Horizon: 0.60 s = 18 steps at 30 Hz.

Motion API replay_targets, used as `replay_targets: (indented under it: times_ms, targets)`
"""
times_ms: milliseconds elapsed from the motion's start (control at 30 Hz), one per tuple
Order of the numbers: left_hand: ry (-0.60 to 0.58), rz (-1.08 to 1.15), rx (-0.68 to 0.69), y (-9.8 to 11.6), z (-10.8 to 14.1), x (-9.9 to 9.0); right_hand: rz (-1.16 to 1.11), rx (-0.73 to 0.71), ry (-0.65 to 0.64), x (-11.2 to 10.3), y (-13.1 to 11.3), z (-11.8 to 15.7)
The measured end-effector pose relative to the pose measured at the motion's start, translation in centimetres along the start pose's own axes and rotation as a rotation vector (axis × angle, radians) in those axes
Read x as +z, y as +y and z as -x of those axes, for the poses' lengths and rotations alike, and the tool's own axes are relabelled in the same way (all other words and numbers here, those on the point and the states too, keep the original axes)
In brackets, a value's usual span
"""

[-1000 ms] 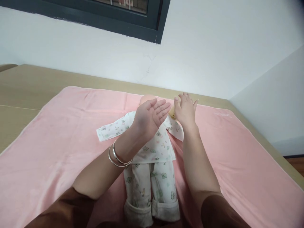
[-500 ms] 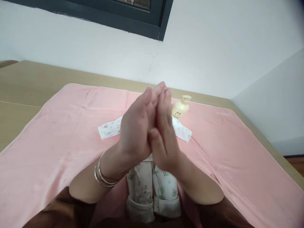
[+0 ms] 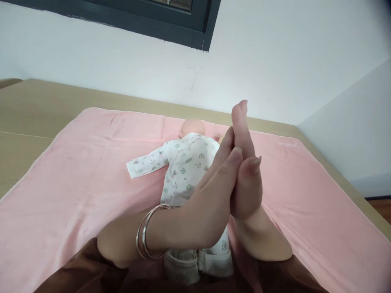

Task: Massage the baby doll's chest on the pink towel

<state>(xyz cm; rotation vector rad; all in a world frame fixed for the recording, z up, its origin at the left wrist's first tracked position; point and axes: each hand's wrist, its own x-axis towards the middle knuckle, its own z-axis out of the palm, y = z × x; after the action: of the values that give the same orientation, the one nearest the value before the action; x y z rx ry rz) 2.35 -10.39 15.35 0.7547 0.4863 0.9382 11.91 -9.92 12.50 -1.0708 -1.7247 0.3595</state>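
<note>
My left hand (image 3: 210, 203), with two thin bangles (image 3: 146, 232) at the wrist, is pressed palm to palm against my right hand (image 3: 248, 179). The fingers of both are stretched out, and nothing shows between the palms. Beneath them a white patterned baby top (image 3: 186, 167) lies with one sleeve spread to the left. A round skin-coloured head (image 3: 193, 127) shows above its collar. White patterned trousers with grey-white cuffs (image 3: 215, 263) extend toward me. My hands hide the top's right side and much of the trousers.
A pink blanket (image 3: 106, 162) covers most of the wooden table (image 3: 61, 97). Behind my fingers, a small part of the pale yellow bottle (image 3: 222, 137) peeks out. A white wall with a dark window frame (image 3: 171, 24) rises beyond the table.
Both hands have moved to the right and turned, still palm against palm. The round head and the top's chest now show, while the bottle and the right sleeve have become mostly hidden.
</note>
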Motion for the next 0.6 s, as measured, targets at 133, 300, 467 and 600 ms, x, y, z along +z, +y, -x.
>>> replay_targets:
  times_ms: [133, 300, 467, 600]
  targets:
    - [-0.052, -0.144, 0.126, 0.4, 0.5, -1.4, 0.138, -0.12, -0.023, 0.8, -0.9, 0.3]
    - [0.064, -0.141, 0.221, 2.3, 0.4, -1.8, 0.173, -0.174, -0.161, 2.2, -3.1, 2.6]
    - [0.116, -0.145, 0.217, 1.8, 0.2, -1.3, 0.164, -0.133, -0.255, 1.5, -3.7, 2.9]
    - [-0.003, -0.259, 0.242, -0.1, 0.6, -1.2, 0.016, -0.183, -0.184, -0.2, -2.0, 1.0]
